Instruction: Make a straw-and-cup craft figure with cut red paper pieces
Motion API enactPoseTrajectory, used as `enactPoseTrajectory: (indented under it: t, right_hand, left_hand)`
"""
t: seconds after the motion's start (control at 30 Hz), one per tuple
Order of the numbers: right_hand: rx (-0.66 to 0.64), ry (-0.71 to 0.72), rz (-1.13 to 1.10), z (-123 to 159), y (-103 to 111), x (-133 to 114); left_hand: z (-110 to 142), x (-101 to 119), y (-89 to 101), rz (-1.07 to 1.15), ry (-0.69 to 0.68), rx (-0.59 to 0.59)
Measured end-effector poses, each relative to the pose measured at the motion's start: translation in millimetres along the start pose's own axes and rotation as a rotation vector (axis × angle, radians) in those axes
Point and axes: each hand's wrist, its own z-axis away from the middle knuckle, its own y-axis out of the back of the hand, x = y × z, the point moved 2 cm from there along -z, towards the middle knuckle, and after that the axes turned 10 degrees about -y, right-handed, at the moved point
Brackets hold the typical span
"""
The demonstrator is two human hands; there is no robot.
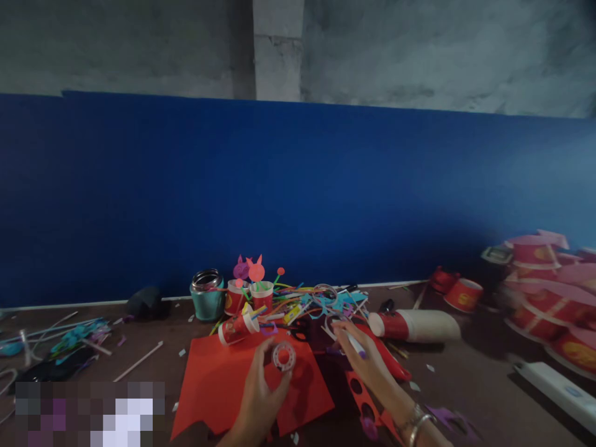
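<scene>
Between the thumb and fingers of my left hand (261, 388) is a roll of tape (275, 366), a clear ring held above a red paper sheet (214, 379). My right hand (372, 366) is to the right of the sheet, its fingers closed around a white marker with a purple end (356, 344). Dark-handled scissors (299, 335) lie just past the sheet. A strip of red paper with round holes (358, 394) is under my right forearm. A red and white paper cup (238, 327) lies tipped at the sheet's far edge.
A teal metal jar (207, 304) and cups holding paper animal figures (256, 271) stand near the blue wall (298, 186). A stack of white and red cups (414, 326) lies right. Red and pink cup crafts (535, 292) crowd the far right. Coloured sticks and paper scraps are scattered about.
</scene>
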Motion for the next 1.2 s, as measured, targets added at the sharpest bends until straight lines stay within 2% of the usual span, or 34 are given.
enactPoseTrajectory:
  t: [0.1,0.17,0.27,0.33,0.43,0.5,0.6,0.7,0.8,0.93,1.0,1.1,1.2]
  right_hand:
    - [-0.128,0.135,0.301,2.7,-2.1,2.5]
    - [-0.170,0.180,0.444,4.9,-5.7,6.6]
    - [-0.188,0.179,0.575,6.3,-10.9,12.0]
    - [-0.186,0.177,0.580,6.3,-12.6,11.2]
    - [-0.188,0.214,0.421,7.6,-15.1,-1.2]
    - [-0.199,0.222,0.233,10.2,-20.1,-15.9]
    - [-0.309,0.141,-0.037,15.1,-35.6,-38.1]
    - [-0.370,0.069,-0.191,19.1,-52.0,-49.5]
    - [-0.421,0.051,-0.288,22.1,-62.0,-46.5]
    - [-0.457,0.060,-0.309,24.8,-63.9,-36.4]
    - [-0.418,0.020,-0.351,24.9,-61.7,-34.2]
    - [-0.318,-0.089,-0.421,23.9,-59.3,-32.6]
    - [-0.316,-0.121,-0.443,24.5,-63.1,-29.4]
  left_hand:
    - [0.9,-2.5,2.8,-0.124,-0.021,0.009]
    - [0.5,-5.5,5.1,-0.173,-0.035,0.022]
    - [-1.4,-12.5,8.8,-0.211,-0.050,0.056]
    - [-2.9,-14.5,10.7,-0.198,-0.055,0.100]
    - [-4.5,-7.8,9.8,-0.142,-0.048,0.121]
    - [-4.7,1.3,6.6,-0.132,-0.064,0.051]
    - [-3.2,11.8,4.0,-0.179,-0.101,-0.029]
    - [-0.3,10.9,4.9,-0.191,-0.101,-0.056]
    - [2.3,3.4,6.9,-0.143,-0.066,-0.049]
    - [2.8,0.1,5.2,-0.104,-0.005,-0.119]
    - [1.2,3.7,4.2,-0.102,-0.014,-0.123]
    - [-0.9,10.3,4.6,-0.121,-0.033,-0.068]
    - [-0.1,14.8,4.4,-0.131,-0.043,-0.087]
